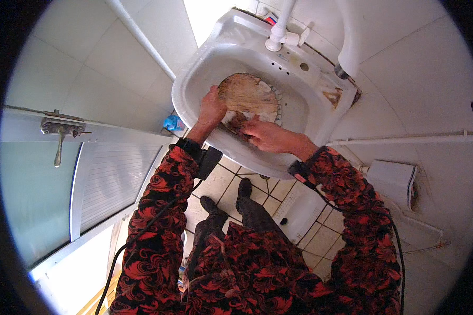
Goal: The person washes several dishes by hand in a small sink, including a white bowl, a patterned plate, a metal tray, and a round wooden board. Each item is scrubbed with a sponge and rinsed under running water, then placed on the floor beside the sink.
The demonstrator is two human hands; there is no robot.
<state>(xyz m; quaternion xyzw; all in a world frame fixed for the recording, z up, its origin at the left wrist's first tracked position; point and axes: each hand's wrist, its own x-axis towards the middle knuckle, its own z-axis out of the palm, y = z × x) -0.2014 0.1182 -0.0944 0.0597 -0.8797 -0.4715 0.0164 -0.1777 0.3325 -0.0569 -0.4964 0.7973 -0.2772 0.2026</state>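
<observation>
A round, worn wooden board [250, 92] with a rough, pale, ragged edge is held inside the white ceramic washbasin [307, 98]. My left hand [213, 107] grips its left rim, the thumb near the top face. At the board's near edge, my right hand [264, 134] has its fingers bent around a brownish, crumpled thing [236, 120], perhaps a scrubber or cloth; what it is cannot be told. That thing lies against the board. The board's underside is hidden.
A white tap [275, 39] rises from the basin's back rim, and a white spout [349, 59] hangs at the right. A blue bottle [174, 123] stands left of the basin. A door with a metal handle [59, 141] is at the left; a squat toilet [299, 212] lies in the tiled floor below.
</observation>
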